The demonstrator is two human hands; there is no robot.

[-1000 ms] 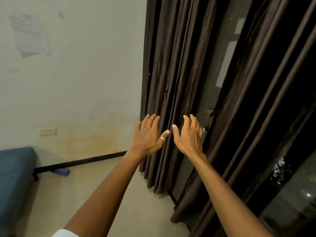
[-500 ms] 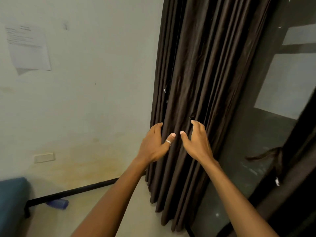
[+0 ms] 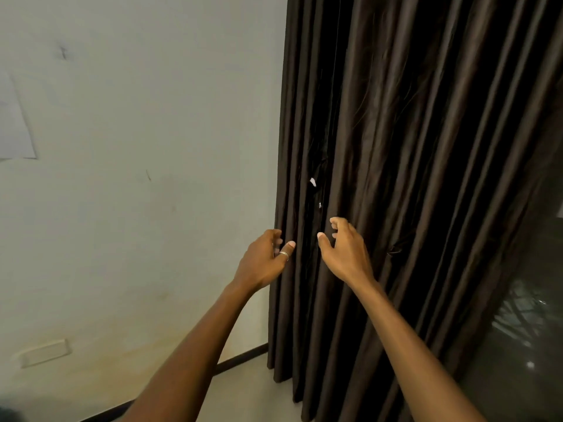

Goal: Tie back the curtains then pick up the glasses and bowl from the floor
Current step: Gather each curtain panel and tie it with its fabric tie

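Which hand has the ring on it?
The left hand: a silver band sits on its thumb. The right hand wears none.

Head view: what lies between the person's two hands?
Only hanging folds of the dark brown pleated curtain, seen in the head view, separate the left hand and right hand.

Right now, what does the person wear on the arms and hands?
The left hand has a thin silver ring on the thumb. The right hand wears nothing. The left forearm and right forearm are bare: no sleeve, watch or bracelet shows.
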